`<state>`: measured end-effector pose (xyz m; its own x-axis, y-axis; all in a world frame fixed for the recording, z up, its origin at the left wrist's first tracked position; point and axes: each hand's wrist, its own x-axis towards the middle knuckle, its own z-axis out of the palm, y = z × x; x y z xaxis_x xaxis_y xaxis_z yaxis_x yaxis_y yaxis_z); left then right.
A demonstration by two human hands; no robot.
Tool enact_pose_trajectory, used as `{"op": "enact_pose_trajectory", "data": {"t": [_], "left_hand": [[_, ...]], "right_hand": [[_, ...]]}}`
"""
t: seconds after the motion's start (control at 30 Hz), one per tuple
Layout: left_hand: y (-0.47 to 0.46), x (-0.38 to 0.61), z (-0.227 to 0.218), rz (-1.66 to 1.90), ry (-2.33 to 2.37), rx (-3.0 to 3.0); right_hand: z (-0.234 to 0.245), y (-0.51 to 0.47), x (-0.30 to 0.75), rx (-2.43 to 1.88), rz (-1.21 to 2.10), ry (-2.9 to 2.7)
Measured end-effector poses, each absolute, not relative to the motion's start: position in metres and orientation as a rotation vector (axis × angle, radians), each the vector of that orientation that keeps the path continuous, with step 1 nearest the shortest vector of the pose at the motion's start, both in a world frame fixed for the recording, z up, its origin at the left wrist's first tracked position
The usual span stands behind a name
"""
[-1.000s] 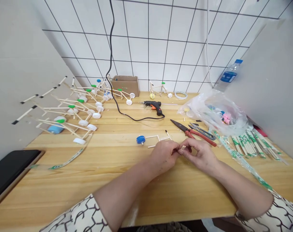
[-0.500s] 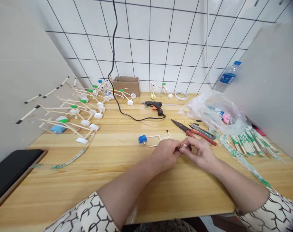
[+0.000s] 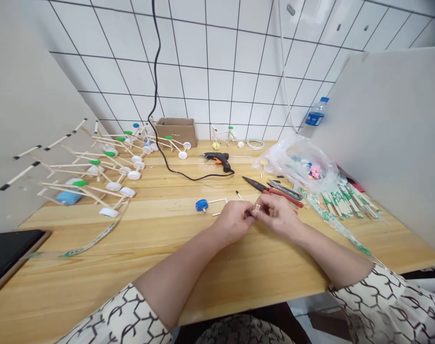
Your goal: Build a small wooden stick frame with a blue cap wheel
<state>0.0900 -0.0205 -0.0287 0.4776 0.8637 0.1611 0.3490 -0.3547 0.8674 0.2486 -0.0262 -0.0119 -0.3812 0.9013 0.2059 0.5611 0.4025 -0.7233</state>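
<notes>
My left hand (image 3: pixel 234 220) and my right hand (image 3: pixel 279 216) meet low over the table, their fingertips almost touching. Short pale wooden stick pieces (image 3: pixel 256 207) show between the fingers of my right hand. My left hand is pinched closed at the same spot, and its grip is mostly hidden. Just beyond the left hand lie a blue bottle cap (image 3: pixel 201 205), a thin wooden stick (image 3: pixel 217 200) and a black-tipped stick (image 3: pixel 238 195). Red-handled pliers (image 3: pixel 284 194) rest behind my right hand, alongside small snips (image 3: pixel 285 188).
Several stick models with white cap wheels (image 3: pixel 113 186) stand at left, near a phone (image 3: pixel 13 248). A glue gun (image 3: pixel 217 157) and its black cord (image 3: pixel 189 178) lie mid-table. At right are a plastic bag (image 3: pixel 292 157), wrapped sticks (image 3: pixel 341 200) and a bottle (image 3: pixel 313 118).
The camera view has turned slightly right, so the whole scene sits further left. My hands stay together with the stick pieces between them; their grip looks much the same.
</notes>
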Motion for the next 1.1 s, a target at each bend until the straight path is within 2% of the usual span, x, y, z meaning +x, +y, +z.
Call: {"op": "enact_pose_trajectory", "data": {"t": [0.3,0.43,0.57,0.77,1.1], "left_hand": [[-0.017,0.083,0.007,1.106,0.947,1.41],[-0.018,0.075,0.017,1.001,1.011,1.395],[-0.021,0.072,0.006,0.915,0.947,1.192],[-0.027,0.07,-0.011,0.814,0.908,1.07],[-0.037,0.073,0.0,0.845,1.005,1.16]], "right_hand": [[0.03,-0.007,0.229,-1.047,1.23,-1.471],[0.022,0.0,0.226,-0.932,1.371,-1.26],[0.004,0.002,0.231,-0.929,1.481,-1.156],[-0.005,-0.004,0.231,-0.886,1.547,-1.192],[-0.002,-0.01,0.23,-0.909,1.554,-1.315]]}}
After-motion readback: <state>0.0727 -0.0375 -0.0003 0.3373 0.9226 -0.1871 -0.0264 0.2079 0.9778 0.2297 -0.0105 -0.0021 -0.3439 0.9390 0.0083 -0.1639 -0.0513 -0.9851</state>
